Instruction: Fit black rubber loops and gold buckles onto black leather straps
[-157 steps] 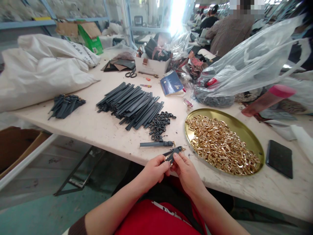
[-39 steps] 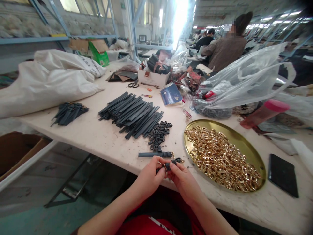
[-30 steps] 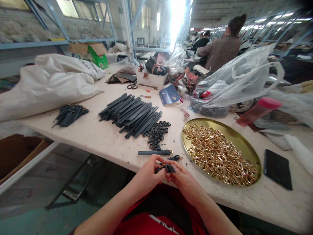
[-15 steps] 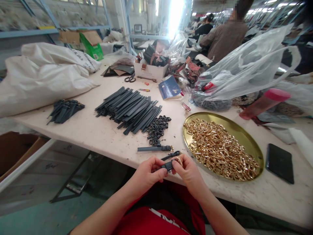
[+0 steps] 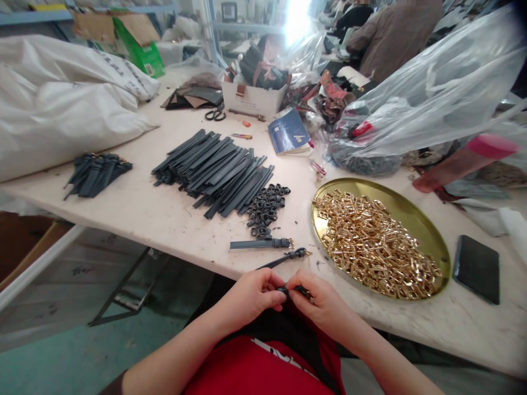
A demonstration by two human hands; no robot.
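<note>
Fingers of my left hand (image 5: 258,293) and my right hand (image 5: 317,296) pinch a short dark strap (image 5: 285,291) between them, at the table's front edge. Most of that strap is covered by the fingers, and its buckle is hidden. Just beyond the hands lie a buckled strap (image 5: 284,257) at a slant and another buckled strap (image 5: 257,244) lying flat. Behind these is a heap of small dark strap loops (image 5: 267,206). A large pile of dark strap strips (image 5: 214,170) spreads to its left. Gold buckles (image 5: 379,247) fill much of a round gold tray (image 5: 405,219) at right.
A bundle of buckled straps (image 5: 99,174) lies at left by a white sack (image 5: 74,104). Farther back are scissors (image 5: 215,114), a white box (image 5: 251,101) and a blue booklet (image 5: 289,131). A phone (image 5: 477,269), pink-capped bottle (image 5: 461,164) and plastic bag (image 5: 436,88) are at right.
Both hands have come slightly nearer my body with the strap, which has turned so its gold buckle no longer shows. The view has tilted down a little.
</note>
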